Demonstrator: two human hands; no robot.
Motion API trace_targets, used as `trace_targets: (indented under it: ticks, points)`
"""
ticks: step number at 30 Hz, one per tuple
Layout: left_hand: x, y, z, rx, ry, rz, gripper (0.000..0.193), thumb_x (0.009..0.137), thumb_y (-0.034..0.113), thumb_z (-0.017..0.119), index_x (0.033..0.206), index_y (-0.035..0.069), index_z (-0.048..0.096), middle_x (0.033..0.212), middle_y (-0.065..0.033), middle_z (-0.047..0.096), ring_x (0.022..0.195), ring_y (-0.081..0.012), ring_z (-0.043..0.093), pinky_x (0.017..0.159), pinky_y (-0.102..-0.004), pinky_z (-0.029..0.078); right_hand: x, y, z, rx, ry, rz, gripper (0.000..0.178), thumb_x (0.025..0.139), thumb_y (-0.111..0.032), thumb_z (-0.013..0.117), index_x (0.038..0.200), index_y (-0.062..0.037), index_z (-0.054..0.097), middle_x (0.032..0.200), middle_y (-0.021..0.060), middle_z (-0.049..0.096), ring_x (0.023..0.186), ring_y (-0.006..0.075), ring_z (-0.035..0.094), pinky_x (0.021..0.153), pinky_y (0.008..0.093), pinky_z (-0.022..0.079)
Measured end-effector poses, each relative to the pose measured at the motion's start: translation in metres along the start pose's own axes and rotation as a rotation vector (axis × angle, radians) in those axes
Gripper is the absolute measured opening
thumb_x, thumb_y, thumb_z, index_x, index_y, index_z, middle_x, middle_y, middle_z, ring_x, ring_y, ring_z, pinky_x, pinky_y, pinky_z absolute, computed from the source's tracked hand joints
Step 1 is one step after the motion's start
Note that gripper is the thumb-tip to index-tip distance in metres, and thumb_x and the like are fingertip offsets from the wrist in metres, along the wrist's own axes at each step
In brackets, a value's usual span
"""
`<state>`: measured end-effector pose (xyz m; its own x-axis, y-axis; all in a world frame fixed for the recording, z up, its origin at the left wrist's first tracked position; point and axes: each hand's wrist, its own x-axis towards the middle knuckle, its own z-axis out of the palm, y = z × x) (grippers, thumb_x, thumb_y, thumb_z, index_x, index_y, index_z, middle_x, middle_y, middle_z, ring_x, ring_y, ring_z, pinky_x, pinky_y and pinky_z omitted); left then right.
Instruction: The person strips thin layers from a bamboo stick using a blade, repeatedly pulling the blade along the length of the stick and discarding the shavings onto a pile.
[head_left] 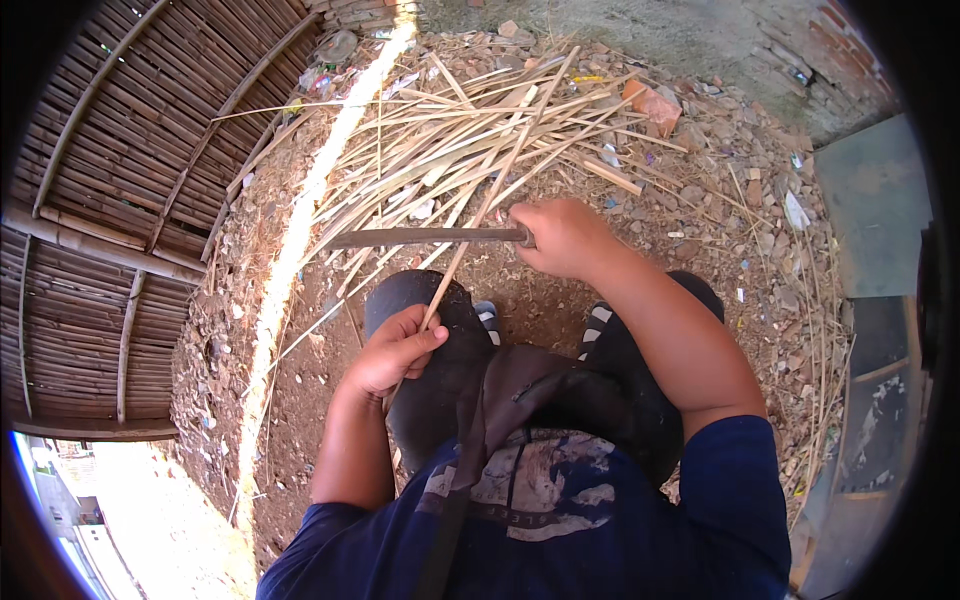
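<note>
- Head view: gripping a bamboo strip (500, 183) in the left hand (400, 352), slanting over the strip pile (430, 165).
- Clasping a long-bladed knife (425, 237) in the right hand (566, 238), crossing that strip at the pile's near edge.
- Probably partway through one strip; impossible to tell finished from unfinished in the pile.

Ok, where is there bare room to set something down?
Mostly bare dirt lies between the sunlit stripe and the left forearm; a smaller patch shows between the knees. Crowded: ahead, where strips pile up beyond the blade, and right, with scattered rubble.
</note>
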<state>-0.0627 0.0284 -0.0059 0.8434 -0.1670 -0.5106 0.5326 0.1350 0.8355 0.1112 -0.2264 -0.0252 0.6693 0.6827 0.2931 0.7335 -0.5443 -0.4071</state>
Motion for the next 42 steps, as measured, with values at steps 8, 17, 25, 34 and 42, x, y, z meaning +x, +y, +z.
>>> trace_targets:
  ticks: [8,17,25,34,42]
  points:
    - [0.034,0.007,0.013,-0.016,-0.063,0.079,0.023,0.092,0.014,0.072,0.091,0.015,0.048,0.066,0.0078,0.041,0.048,-0.0030,0.029,0.043,-0.0222,0.019,0.008,0.016,-0.006,0.038,0.020,0.149,0.026,0.076,-0.025,0.075,0.096,-0.0112,0.067,0.079,0.0140,0.069,0.080,0.0366,0.069,0.070,0.0495,0.054]
    - [0.065,-0.010,0.040,0.089,0.014,0.090,0.029,0.089,0.006,0.072,0.084,0.014,0.044,0.064,0.0063,0.044,0.045,-0.0038,0.035,0.040,-0.0216,0.023,0.008,0.050,-0.010,-0.084,0.008,0.300,0.028,0.076,-0.023,0.073,0.100,-0.0091,0.068,0.083,0.0165,0.070,0.082,0.0376,0.069,0.074,0.0501,0.055]
    - [0.065,-0.009,0.037,-0.046,-0.034,0.049,0.029,0.088,0.002,0.070,0.086,0.015,0.045,0.064,0.0064,0.045,0.044,-0.0037,0.034,0.039,-0.0223,0.021,0.005,0.041,0.008,0.024,-0.077,0.265,0.029,0.075,-0.023,0.074,0.096,-0.0051,0.065,0.082,0.0201,0.069,0.080,0.0410,0.067,0.071,0.0491,0.053]
    - [0.073,-0.023,0.037,0.401,0.108,0.160,0.031,0.082,0.014,0.079,0.088,0.009,0.049,0.071,0.0045,0.049,0.064,-0.0050,0.044,0.055,-0.0252,0.037,0.007,0.015,0.000,-0.140,-0.275,0.168,0.037,0.075,-0.022,0.072,0.110,-0.0109,0.070,0.084,0.0198,0.070,0.084,0.0384,0.069,0.076,0.0483,0.056]
    - [0.070,-0.016,0.036,0.214,0.076,0.117,0.030,0.085,0.009,0.076,0.087,0.010,0.047,0.070,0.0050,0.047,0.057,-0.0034,0.041,0.048,-0.0214,0.032,0.005,0.049,0.015,0.116,-0.028,0.206,0.032,0.076,-0.022,0.072,0.102,-0.0035,0.070,0.083,0.0206,0.070,0.078,0.0394,0.069,0.072,0.0461,0.054]
